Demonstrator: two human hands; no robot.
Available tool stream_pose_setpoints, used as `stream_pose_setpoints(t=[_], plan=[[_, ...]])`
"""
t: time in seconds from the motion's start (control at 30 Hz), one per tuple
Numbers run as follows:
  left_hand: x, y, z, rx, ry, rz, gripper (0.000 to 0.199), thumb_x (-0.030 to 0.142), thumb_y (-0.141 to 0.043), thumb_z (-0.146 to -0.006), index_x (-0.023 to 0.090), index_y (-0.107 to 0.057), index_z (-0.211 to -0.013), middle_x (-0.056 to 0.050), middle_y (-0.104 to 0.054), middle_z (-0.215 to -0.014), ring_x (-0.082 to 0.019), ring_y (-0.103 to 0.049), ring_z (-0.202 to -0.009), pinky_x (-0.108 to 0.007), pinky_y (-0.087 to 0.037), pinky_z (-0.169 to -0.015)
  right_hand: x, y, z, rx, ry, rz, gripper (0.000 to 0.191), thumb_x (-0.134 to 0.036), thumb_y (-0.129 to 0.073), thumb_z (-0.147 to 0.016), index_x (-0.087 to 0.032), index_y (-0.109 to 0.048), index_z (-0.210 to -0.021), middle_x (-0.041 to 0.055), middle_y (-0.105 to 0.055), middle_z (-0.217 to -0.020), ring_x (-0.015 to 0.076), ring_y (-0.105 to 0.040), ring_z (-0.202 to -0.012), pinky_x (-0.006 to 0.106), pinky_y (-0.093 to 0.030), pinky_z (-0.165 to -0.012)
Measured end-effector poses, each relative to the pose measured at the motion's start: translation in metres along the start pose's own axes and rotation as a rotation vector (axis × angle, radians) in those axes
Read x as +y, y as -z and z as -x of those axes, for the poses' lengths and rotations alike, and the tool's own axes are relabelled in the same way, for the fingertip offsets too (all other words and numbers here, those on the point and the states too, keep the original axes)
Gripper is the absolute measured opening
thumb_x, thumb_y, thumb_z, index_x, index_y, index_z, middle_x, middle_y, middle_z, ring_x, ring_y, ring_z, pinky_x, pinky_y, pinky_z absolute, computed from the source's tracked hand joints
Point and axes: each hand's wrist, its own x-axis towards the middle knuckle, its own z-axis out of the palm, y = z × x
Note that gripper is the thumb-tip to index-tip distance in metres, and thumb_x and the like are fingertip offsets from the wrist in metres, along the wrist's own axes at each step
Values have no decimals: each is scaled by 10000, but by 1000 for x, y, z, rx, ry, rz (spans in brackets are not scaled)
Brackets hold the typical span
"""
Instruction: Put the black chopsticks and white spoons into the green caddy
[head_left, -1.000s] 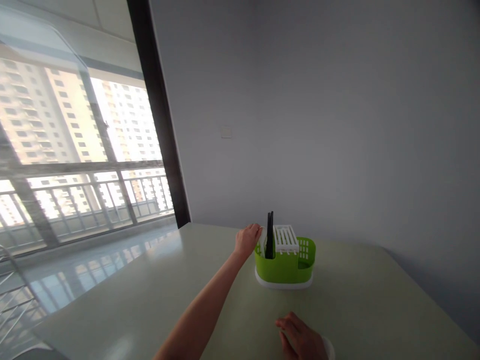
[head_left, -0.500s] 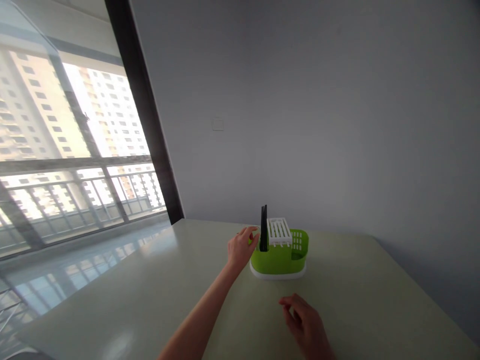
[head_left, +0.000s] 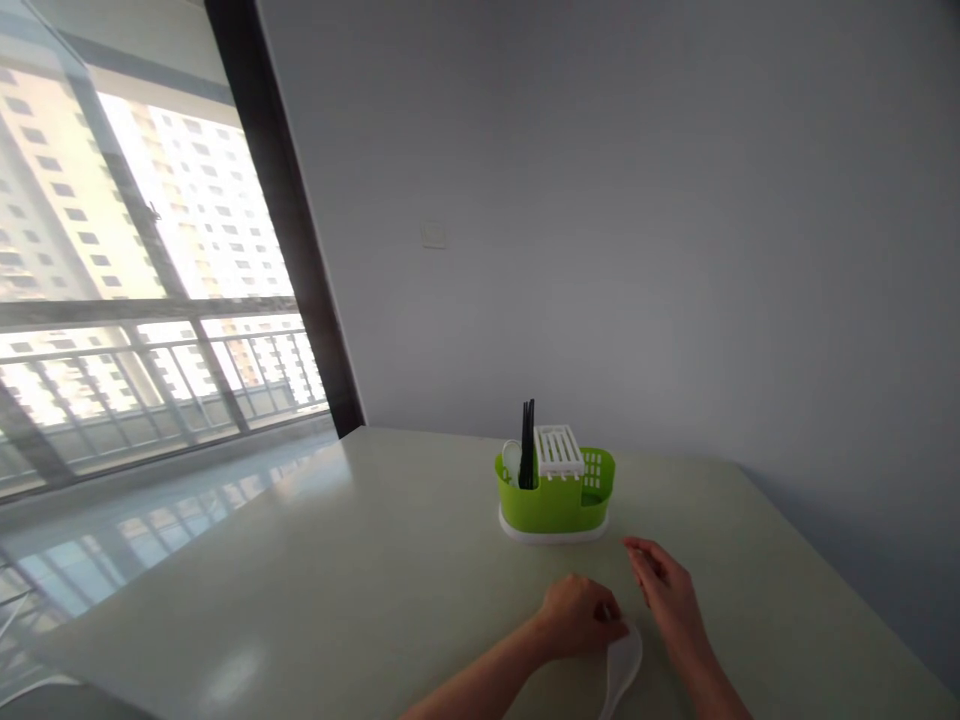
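Note:
My left hand [head_left: 577,615] is low over the table with its fingers closed on the wide end of a white spoon [head_left: 624,662]. The spoon's narrower end points toward me and leaves the bottom of the view. Just right of it, my right hand [head_left: 670,592] hovers with loosely bent fingers, thumb a little apart, and nothing visible in it. Beyond both hands stands a green utensil holder [head_left: 555,508] on a white base. Several black chopsticks [head_left: 527,450] stand upright in its left part, beside a white spoon [head_left: 512,458].
A white slotted rack [head_left: 557,450] tops the middle of the holder, whose right compartment has a latticed wall. The pale table [head_left: 337,560] reaches a grey wall [head_left: 637,250] at the back. A large window [head_left: 150,250] with a railing beyond it is at the left.
My left hand has left the holder's left end and come down to the right, onto the white spoon. My right hand has shifted right and slightly forward. The view has tilted slightly.

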Motion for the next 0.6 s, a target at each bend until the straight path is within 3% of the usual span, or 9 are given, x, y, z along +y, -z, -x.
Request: stream_pose_setpoints(t=[0.13,0.23,0.4,0.5,0.6], plan=[[-7,14,3,108,-28,-6,183,326,-571,-725,204,-698,-774,2,-674,-683,-118,-567,-602,-202,-339,-507,5,-5,0,-24,21,15,431,-528,-503,-769,-153,-592,-961,-88,-308,-526,104,-312,-475,239,-246,-437],[-11,42,13,305,-30,9,170,279,-535,-761,172,-661,-722,6,-632,-622,-94,-506,-538,-197,-323,-481,0,-14,7,-66,29,-20,443,-536,-481,-782,-150,-589,-973,-77,-337,-546,111,-340,-482,240,-257,-441],[-6,90,33,596,-109,-19,191,285,-472,-835,181,-619,-771,4,-627,-654,-75,-511,-548,-173,-366,-522,-13,-34,26,-251,125,10,408,-497,-452,-817,-163,-573,-1017,-64,-365,-587,112,-372,-519,232,-286,-474],[-4,99,42,679,-197,-122,198,288,-448,-863,186,-611,-817,-7,-638,-689,-74,-533,-574,-164,-383,-550,-14,-46,37,-342,191,83,378,-479,-451,-829,-181,-562,-1035,-61,-402,-609,106,-391,-521,224,-302,-489],[-5,94,47,716,-250,-225,204,278,-423,-881,186,-601,-838,-15,-645,-699,-77,-543,-573,-170,-387,-551,-9,-57,43,-366,238,200,351,-470,-465,-828,-185,-571,-1005,-46,-505,-613,115,-452,-523,227,-337,-514]])
